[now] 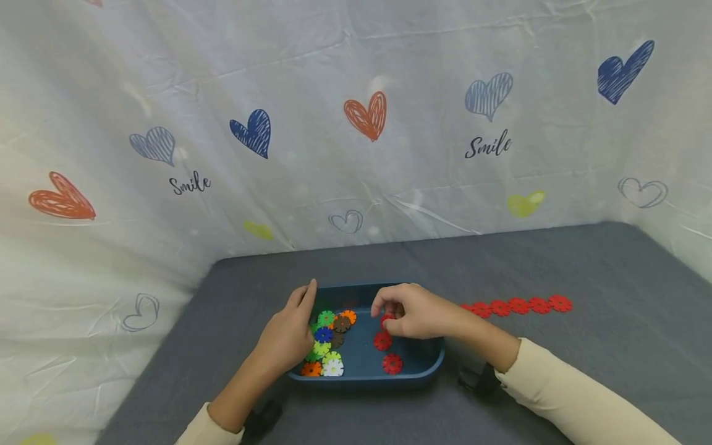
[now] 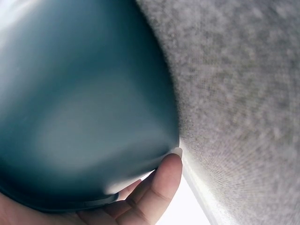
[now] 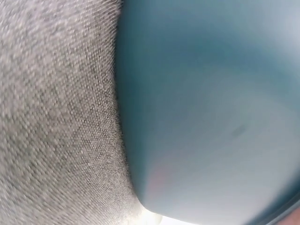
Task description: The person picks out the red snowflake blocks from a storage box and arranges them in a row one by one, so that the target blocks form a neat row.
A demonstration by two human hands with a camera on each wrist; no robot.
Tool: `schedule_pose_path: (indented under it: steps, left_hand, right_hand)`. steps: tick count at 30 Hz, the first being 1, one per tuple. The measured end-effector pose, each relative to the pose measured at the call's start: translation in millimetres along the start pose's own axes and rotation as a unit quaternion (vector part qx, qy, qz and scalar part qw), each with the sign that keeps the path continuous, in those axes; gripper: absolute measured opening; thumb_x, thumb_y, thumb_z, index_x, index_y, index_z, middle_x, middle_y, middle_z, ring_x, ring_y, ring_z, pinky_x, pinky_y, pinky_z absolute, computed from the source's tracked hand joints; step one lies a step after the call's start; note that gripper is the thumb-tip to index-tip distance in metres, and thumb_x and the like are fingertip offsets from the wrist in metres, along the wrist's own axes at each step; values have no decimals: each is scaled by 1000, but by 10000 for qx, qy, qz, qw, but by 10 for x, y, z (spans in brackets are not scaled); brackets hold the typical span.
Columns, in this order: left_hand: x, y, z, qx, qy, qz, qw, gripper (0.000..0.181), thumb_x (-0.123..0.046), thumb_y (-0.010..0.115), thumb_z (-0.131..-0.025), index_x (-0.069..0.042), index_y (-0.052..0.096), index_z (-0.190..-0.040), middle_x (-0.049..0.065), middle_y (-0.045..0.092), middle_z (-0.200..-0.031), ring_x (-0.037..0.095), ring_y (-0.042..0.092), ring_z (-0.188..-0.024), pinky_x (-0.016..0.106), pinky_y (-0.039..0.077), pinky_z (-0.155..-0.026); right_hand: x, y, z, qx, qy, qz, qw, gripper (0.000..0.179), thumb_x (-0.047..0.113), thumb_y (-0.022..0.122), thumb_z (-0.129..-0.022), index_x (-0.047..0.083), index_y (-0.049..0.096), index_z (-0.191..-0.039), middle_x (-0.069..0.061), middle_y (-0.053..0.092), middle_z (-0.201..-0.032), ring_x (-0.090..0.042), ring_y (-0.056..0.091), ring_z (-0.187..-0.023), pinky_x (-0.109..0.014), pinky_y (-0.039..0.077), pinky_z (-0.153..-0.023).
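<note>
A dark blue tray (image 1: 384, 378) holds notched flower-shaped plastic discs. My left hand (image 1: 286, 337) grips the tray's left side, its fingers against the outer wall (image 2: 89, 122) below the rim in the left wrist view. Over the tray's right half, my right hand (image 1: 419, 312) pinches a red notched disc (image 1: 385, 319) between curled fingers and thumb, which partly hide it. Just below that lies a second red disc (image 1: 382, 340), and another red disc (image 1: 392, 364) lies nearer the front wall. In the right wrist view the tray's outer wall (image 3: 211, 122) hides the fingers' work.
At the tray's left end is a pile of mixed discs, among them a blue disc (image 1: 324, 334), a white disc (image 1: 333, 368) and an orange disc (image 1: 311, 369). Right of the tray, several red discs form a row (image 1: 520, 305) on the grey tabletop (image 1: 589, 371). A printed curtain (image 1: 423, 185) hangs behind.
</note>
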State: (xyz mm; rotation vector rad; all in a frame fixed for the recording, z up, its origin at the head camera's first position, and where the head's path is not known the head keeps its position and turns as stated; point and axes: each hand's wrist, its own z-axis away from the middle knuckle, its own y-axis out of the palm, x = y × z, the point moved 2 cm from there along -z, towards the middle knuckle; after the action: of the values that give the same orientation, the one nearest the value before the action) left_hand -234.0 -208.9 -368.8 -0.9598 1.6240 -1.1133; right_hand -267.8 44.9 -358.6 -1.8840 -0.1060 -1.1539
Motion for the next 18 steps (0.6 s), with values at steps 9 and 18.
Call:
schedule_pose_path:
  steps: [9,18]
  left_hand:
    - [-7,8,1,-44,1,-73,10000,73,8,49,-90,-3,27,-158,20,40,-151,11,27,-41,26,26,-43]
    - [-20,-4,5,-87,-50,-106,9999,73,8,49,-90,-3,28,-158,19,40,-151,11,28,-41,26,26,-42]
  right_hand:
    - [7,-17,35,-90,-43,-222,9997,23,-5,60,-85,7,68,-103,5,51,-71,-8,43,-56,-25,39,-56]
    - [36,-121,115,-213,-105,-507,9984,21,-5,60,-85,8,68,-100,4,53,-70,-9,46,-58,-26,43,-57]
